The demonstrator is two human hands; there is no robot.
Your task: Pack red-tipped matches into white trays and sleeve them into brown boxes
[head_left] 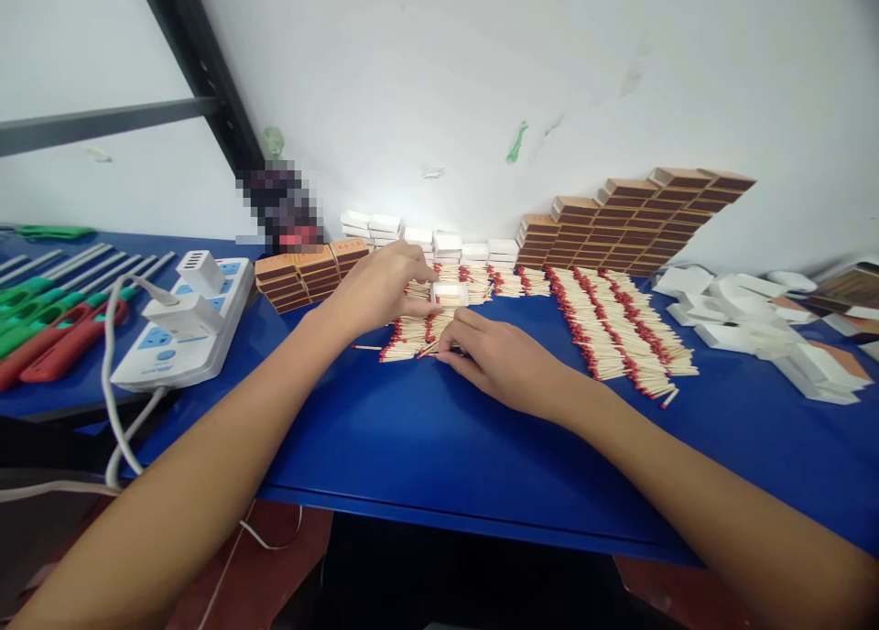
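Observation:
My left hand [381, 287] holds a small white matchbox tray [450, 293] by its fingertips above a heap of red-tipped matches [418, 330] on the blue table [439, 447]. My right hand [498, 355] rests on the table just right of that heap, its fingers pinched on a few matches at the heap's edge. A long band of matches [618, 328] lies to the right of both hands. A single match lies loose left of the heap.
Brown matchboxes are stacked against the wall at the back right [632, 218] and back left [309, 271]. White trays sit in a row at the back [439, 241] and in a loose pile at the right [769, 328]. A white power strip [185, 323] and lighters [55, 309] lie left.

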